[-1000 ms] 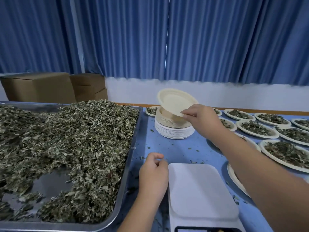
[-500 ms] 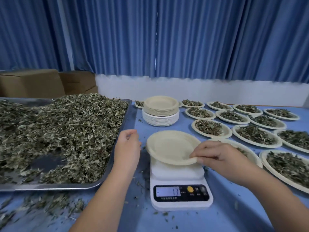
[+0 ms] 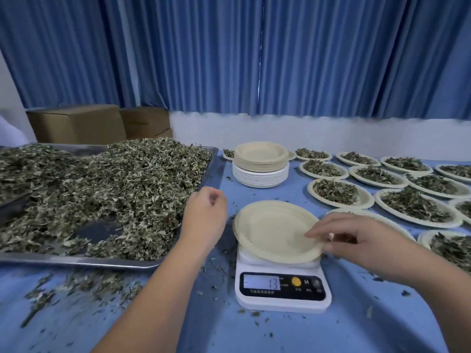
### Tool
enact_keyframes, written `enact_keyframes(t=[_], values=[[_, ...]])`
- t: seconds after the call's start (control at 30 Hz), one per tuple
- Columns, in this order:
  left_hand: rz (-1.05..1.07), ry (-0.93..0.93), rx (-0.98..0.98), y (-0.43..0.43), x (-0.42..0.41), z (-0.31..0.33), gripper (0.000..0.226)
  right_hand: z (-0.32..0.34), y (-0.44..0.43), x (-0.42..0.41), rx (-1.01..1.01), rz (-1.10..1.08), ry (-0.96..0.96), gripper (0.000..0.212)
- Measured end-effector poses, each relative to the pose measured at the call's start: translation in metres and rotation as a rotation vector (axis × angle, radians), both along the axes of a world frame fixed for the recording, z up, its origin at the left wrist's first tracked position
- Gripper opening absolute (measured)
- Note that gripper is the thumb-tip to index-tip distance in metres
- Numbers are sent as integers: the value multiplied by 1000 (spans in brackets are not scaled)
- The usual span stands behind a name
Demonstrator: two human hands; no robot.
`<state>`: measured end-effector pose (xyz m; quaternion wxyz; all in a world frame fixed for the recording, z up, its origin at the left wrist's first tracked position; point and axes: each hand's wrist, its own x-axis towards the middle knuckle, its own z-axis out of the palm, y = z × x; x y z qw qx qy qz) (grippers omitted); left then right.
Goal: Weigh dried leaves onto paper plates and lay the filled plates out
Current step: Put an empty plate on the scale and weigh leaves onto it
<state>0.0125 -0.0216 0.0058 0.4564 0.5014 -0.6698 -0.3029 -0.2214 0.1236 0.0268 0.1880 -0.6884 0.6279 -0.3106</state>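
An empty paper plate [image 3: 272, 230] sits on a white scale [image 3: 283, 291] on a blue table [image 3: 382, 314]; the right hand [image 3: 356, 240] pinches its right rim, fingers on top; the left hand [image 3: 206, 217] hovers just left of it, loosely curled, holding nothing; a metal tray [image 3: 76, 258] heaped with dried leaves [image 3: 114, 184] lies at left; a plate stack [image 3: 261, 164] stands behind; filled plates [image 3: 340, 193] lie at right.

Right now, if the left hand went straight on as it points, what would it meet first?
The left hand points along the strip of table between the tray rim and the stack of empty plates. The way looks free; depth is unclear, it might graze the stack.
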Motion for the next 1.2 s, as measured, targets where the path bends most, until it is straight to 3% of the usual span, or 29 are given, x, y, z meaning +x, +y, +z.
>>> enact_keyframes(t=[0.2, 0.43, 0.57, 0.8, 0.9, 1.0, 1.2], values=[[285, -566, -186, 20, 32, 24, 20, -1, -2, 0, -170, -114, -13, 30], [298, -1025, 199, 20, 70, 13, 56, -6, -4, -6, -253, -214, -66, 27], [193, -1005, 247, 18, 77, -1, 68, -5, -3, -5, -275, -221, -77, 26], [194, -908, 190, 20, 74, -4, 52, -6, -4, -2, -275, -246, -77, 25], [221, -848, 173, 21, 72, -4, 56, -7, -4, -1, -275, -251, -77, 24], [190, -930, 174, 23, 69, -6, 63, -7, -4, 0, -270, -255, -75, 24], [148, -1031, 151, 23, 69, -7, 47, -8, -4, -1, -258, -272, -69, 26]])
